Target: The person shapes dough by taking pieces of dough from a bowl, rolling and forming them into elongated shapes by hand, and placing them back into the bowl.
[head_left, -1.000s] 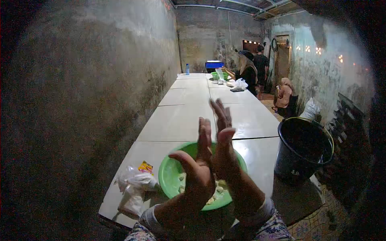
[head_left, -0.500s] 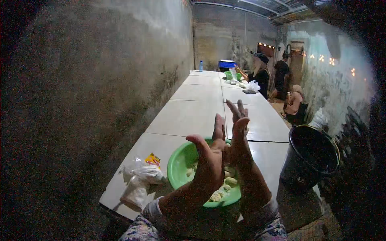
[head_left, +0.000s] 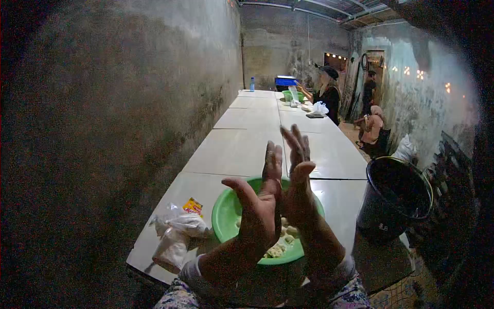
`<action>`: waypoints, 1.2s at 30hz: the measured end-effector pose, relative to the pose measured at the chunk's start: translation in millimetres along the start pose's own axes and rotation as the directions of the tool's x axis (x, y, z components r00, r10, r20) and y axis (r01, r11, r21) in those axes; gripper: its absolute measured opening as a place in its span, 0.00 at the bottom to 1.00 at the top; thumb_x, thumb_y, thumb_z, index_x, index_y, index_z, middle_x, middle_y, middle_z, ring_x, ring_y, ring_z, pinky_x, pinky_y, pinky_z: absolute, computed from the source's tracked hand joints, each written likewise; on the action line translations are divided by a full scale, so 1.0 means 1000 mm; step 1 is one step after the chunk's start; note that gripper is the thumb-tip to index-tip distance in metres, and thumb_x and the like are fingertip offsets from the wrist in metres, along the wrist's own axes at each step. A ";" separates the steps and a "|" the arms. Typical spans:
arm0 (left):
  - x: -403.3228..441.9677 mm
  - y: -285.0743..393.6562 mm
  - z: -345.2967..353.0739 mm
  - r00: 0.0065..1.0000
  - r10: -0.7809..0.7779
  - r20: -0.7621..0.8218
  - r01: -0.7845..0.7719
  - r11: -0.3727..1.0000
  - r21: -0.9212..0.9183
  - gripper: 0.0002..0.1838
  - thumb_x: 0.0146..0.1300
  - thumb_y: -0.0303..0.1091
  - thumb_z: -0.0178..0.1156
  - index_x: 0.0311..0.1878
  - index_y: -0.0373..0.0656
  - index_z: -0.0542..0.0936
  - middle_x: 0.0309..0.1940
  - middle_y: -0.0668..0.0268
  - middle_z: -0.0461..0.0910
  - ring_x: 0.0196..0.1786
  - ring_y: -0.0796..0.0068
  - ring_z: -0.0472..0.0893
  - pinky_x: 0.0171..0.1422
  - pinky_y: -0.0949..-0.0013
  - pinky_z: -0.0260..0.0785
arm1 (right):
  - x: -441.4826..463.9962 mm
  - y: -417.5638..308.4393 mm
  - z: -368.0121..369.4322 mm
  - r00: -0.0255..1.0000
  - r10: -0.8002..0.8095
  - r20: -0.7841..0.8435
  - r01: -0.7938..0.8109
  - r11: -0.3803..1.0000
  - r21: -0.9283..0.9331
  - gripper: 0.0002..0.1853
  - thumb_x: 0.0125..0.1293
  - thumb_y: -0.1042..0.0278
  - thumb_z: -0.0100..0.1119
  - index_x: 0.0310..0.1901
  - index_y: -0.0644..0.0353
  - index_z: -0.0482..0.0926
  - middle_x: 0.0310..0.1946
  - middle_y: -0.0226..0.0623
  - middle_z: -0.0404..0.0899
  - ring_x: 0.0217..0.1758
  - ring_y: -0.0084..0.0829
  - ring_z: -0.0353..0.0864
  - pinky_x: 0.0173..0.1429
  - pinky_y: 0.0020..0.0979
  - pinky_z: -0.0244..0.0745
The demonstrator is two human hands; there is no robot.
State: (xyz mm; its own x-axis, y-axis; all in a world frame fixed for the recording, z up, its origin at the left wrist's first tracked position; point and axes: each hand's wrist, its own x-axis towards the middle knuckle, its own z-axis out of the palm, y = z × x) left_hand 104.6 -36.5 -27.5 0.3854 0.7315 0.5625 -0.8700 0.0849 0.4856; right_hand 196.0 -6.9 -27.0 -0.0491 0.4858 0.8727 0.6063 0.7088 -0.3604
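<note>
My left hand (head_left: 261,203) and my right hand (head_left: 298,193) are raised over a green plastic basin (head_left: 221,219), palms facing and their heels close together. Both have the fingers stretched out and the thumbs apart. Whether anything lies between the palms is hidden. Inside the basin are several pale, rounded dough pieces (head_left: 289,232) and a crumbly lump of dough (head_left: 276,251). My hands and forearms cover much of the basin.
Left of the basin lie clear plastic bags of white powder (head_left: 172,247) and a yellow-red packet (head_left: 192,206). A black bucket (head_left: 383,221) stands at right. Along the long white table (head_left: 236,149), a person (head_left: 327,92) works near another green basin (head_left: 289,96). Others are behind.
My hands have shifted slightly left and against each other, the fingers still stretched out. The view has turned a little. The standing person at the back has moved right.
</note>
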 end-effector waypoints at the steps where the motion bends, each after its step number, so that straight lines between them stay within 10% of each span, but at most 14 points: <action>1: -0.003 0.003 0.007 1.000 -0.006 0.014 0.006 0.999 0.054 0.61 0.46 0.86 0.15 0.76 0.50 0.41 0.77 0.66 0.39 0.78 0.65 0.38 0.78 0.62 0.26 | 0.008 0.008 -0.005 0.989 -0.150 0.001 0.148 0.976 -0.161 0.42 0.68 0.33 0.06 0.71 0.54 0.54 0.70 0.50 0.53 0.76 0.50 0.43 0.76 0.52 0.25; 5: 0.001 -0.001 -0.003 0.999 -0.032 -0.015 0.033 0.998 0.049 0.60 0.48 0.85 0.22 0.76 0.48 0.42 0.77 0.66 0.39 0.78 0.65 0.39 0.78 0.62 0.25 | 0.004 -0.039 -0.018 0.979 0.111 0.169 -0.124 0.990 0.067 0.47 0.65 0.29 0.04 0.70 0.58 0.55 0.71 0.50 0.52 0.78 0.49 0.39 0.76 0.51 0.24; 7: 0.020 -0.001 -0.010 0.835 0.300 0.462 0.138 0.697 -0.703 0.59 0.50 0.84 0.30 0.76 0.49 0.43 0.77 0.66 0.41 0.78 0.67 0.40 0.78 0.62 0.26 | -0.002 -0.036 -0.008 0.977 0.086 0.195 -0.118 0.980 0.159 0.50 0.63 0.27 0.03 0.70 0.60 0.55 0.71 0.48 0.52 0.78 0.47 0.35 0.76 0.49 0.21; 8: 0.006 0.000 -0.009 0.991 0.094 -0.097 -0.104 0.989 -0.102 0.57 0.52 0.82 0.36 0.76 0.50 0.45 0.76 0.65 0.43 0.77 0.67 0.41 0.78 0.62 0.29 | -0.002 -0.036 -0.009 0.984 0.067 0.166 -0.093 0.983 0.157 0.50 0.63 0.27 0.03 0.70 0.60 0.55 0.71 0.49 0.51 0.78 0.47 0.36 0.76 0.49 0.21; 13: -0.004 0.001 0.000 0.991 -0.108 0.078 0.116 0.989 -0.096 0.55 0.53 0.81 0.26 0.76 0.51 0.45 0.77 0.64 0.42 0.77 0.66 0.45 0.78 0.61 0.32 | 0.006 -0.020 -0.012 0.998 -0.016 0.052 0.009 0.991 0.135 0.49 0.63 0.27 0.04 0.71 0.59 0.53 0.72 0.50 0.50 0.78 0.48 0.37 0.76 0.49 0.21; 15: -0.011 0.008 0.024 0.986 -0.162 0.034 0.157 0.981 0.116 0.54 0.57 0.79 0.23 0.76 0.45 0.44 0.75 0.59 0.49 0.76 0.63 0.51 0.78 0.58 0.36 | 0.007 0.016 -0.014 0.992 0.007 -0.126 -0.040 0.963 -0.265 0.38 0.72 0.40 0.09 0.70 0.58 0.55 0.73 0.48 0.50 0.78 0.51 0.35 0.74 0.54 0.16; 21: 0.002 -0.022 -0.014 0.982 0.121 0.144 -0.187 0.539 0.821 0.36 0.73 0.60 0.26 0.72 0.42 0.53 0.70 0.51 0.58 0.72 0.62 0.58 0.76 0.61 0.43 | 0.013 0.016 -0.018 0.959 -0.024 -0.281 -0.192 0.675 -0.713 0.32 0.69 0.36 0.37 0.67 0.46 0.62 0.75 0.45 0.45 0.78 0.56 0.30 0.62 0.75 0.09; 23: 0.013 -0.020 -0.026 0.992 0.112 0.065 -0.113 0.510 0.853 0.38 0.70 0.64 0.29 0.65 0.39 0.59 0.50 0.57 0.74 0.51 0.71 0.74 0.57 0.68 0.66 | 0.011 0.013 -0.022 0.973 -0.007 -0.233 -0.154 0.730 -0.666 0.33 0.69 0.34 0.35 0.66 0.46 0.64 0.75 0.41 0.45 0.79 0.51 0.30 0.62 0.74 0.08; 24: 0.016 -0.018 -0.025 0.995 0.056 -0.083 0.009 0.772 0.635 0.32 0.72 0.61 0.34 0.60 0.40 0.63 0.30 0.70 0.71 0.28 0.83 0.69 0.32 0.77 0.63 | 0.011 0.009 -0.028 0.975 0.028 -0.219 -0.150 0.810 -0.566 0.32 0.69 0.36 0.34 0.66 0.46 0.64 0.75 0.41 0.45 0.79 0.50 0.31 0.63 0.73 0.08; 28: 0.019 -0.003 -0.032 0.997 -0.038 -0.061 0.059 0.918 0.393 0.22 0.73 0.49 0.47 0.58 0.42 0.63 0.21 0.72 0.65 0.16 0.83 0.59 0.18 0.78 0.50 | 0.012 -0.001 -0.047 0.974 0.015 -0.224 -0.119 0.880 -0.459 0.28 0.71 0.44 0.32 0.66 0.47 0.65 0.75 0.40 0.47 0.79 0.47 0.33 0.65 0.71 0.09; 31: 0.019 0.000 -0.024 0.981 -0.136 -0.140 0.152 0.982 0.113 0.18 0.74 0.40 0.46 0.61 0.45 0.60 0.21 0.73 0.63 0.17 0.83 0.57 0.20 0.79 0.50 | 0.012 -0.011 -0.051 0.975 0.044 -0.216 -0.120 0.929 -0.351 0.39 0.70 0.34 0.12 0.65 0.51 0.66 0.73 0.38 0.52 0.78 0.43 0.42 0.71 0.63 0.17; 33: 0.021 -0.001 -0.044 0.981 -0.165 0.101 0.182 0.965 -0.190 0.21 0.73 0.33 0.42 0.66 0.45 0.54 0.30 0.64 0.72 0.25 0.76 0.72 0.26 0.76 0.66 | 0.010 -0.005 -0.050 0.981 0.073 -0.181 -0.112 0.970 -0.217 0.38 0.70 0.33 0.17 0.66 0.49 0.65 0.73 0.39 0.50 0.78 0.45 0.39 0.68 0.67 0.13; 35: 0.018 0.006 -0.018 0.958 -0.225 -0.176 0.195 0.966 -0.172 0.24 0.72 0.31 0.38 0.69 0.43 0.48 0.51 0.48 0.71 0.51 0.55 0.78 0.51 0.62 0.76 | 0.011 0.002 -0.046 0.986 0.091 -0.141 -0.099 0.994 -0.048 0.39 0.68 0.30 0.16 0.66 0.47 0.66 0.74 0.41 0.49 0.78 0.48 0.36 0.66 0.69 0.10; 36: 0.023 -0.001 -0.058 0.958 -0.250 0.138 0.284 0.799 -0.529 0.27 0.70 0.28 0.37 0.70 0.43 0.46 0.65 0.39 0.56 0.67 0.38 0.63 0.70 0.48 0.62 | 0.012 0.000 -0.046 0.988 0.108 -0.112 -0.114 0.993 -0.045 0.40 0.68 0.29 0.16 0.66 0.47 0.66 0.74 0.41 0.49 0.78 0.49 0.36 0.66 0.68 0.09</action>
State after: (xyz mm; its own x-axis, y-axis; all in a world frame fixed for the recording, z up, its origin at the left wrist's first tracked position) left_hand 96.4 19.2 -53.7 0.6289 0.5865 0.5104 -0.7486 0.6340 0.1939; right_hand 231.8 -24.2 -2.1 0.1056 0.4993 0.8600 0.6431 0.6253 -0.4420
